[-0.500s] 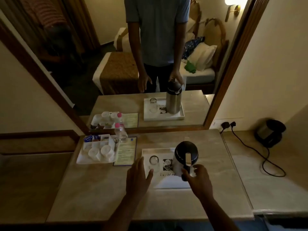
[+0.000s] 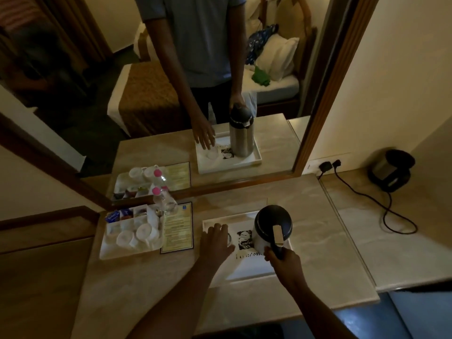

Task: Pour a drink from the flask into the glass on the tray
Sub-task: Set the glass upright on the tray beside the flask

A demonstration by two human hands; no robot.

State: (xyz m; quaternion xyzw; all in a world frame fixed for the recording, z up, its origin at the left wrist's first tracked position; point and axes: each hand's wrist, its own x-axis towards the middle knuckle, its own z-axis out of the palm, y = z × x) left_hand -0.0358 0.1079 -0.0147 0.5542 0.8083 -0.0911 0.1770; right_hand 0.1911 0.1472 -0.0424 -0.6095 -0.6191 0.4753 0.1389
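Observation:
A steel flask with a black lid [image 2: 272, 222] stands upright on the right side of a white tray [image 2: 254, 272] on the marble counter. My right hand [image 2: 285, 264] is closed around the flask's black handle. My left hand [image 2: 216, 242] lies over the glass [image 2: 230, 238] on the tray's left side, fingers spread, hiding most of it. Whether the fingers grip the glass is unclear. A dark printed coaster [image 2: 244, 239] lies between glass and flask.
A second white tray [image 2: 107, 253] with upturned cups and sachets sits at the left, with a pink-capped water bottle [image 2: 166, 200] and a printed card [image 2: 178, 228] beside it. A mirror runs along the back. A black kettle [image 2: 391, 170] with its cord stands far right.
My left hand has moved forward onto the glass. My right hand has closed on the flask handle. The flask has not moved.

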